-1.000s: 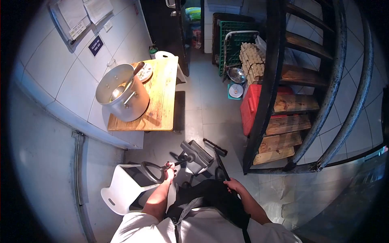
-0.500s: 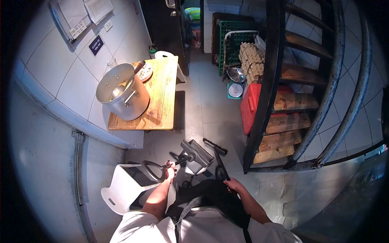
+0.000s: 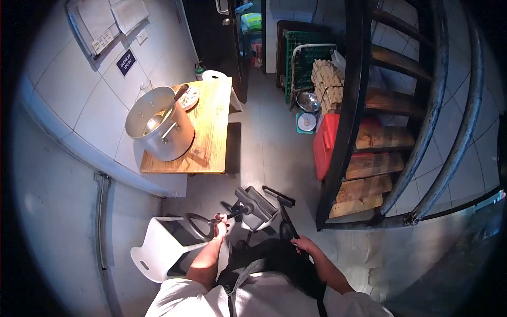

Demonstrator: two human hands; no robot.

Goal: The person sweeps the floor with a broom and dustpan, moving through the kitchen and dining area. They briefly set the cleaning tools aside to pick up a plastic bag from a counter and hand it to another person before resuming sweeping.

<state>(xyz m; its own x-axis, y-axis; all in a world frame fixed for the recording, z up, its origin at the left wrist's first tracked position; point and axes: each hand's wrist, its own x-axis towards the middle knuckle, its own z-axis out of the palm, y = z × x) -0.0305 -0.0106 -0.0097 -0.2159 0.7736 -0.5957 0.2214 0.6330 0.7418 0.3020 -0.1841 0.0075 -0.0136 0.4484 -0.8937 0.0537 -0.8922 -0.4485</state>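
My left hand [image 3: 222, 227] is closed around the handle of a long-handled dustpan [image 3: 257, 207], just by its black loop grip. The dark grey pan hangs low over the floor in front of me. In my closed right hand [image 3: 302, 244] is the black stick of a broom [image 3: 285, 214]. Its narrow bristled head [image 3: 278, 195] points away from me, just right of the pan. Part of the stick near my hand overlaps a dark shoe.
A white chair [image 3: 158, 248] stands close on my left. Ahead, a wooden table [image 3: 211, 137] carries a large metal pot [image 3: 177, 132] with a ladle inside. On the right rise wooden stairs [image 3: 364, 185], with a red box [image 3: 326, 137], a scale [image 3: 306, 122] and stacked egg trays [image 3: 327, 84] behind.
The view has tilted slightly, so the table and pot sit a little lower. Both hands keep their holds, and the dustpan and broom have barely moved.
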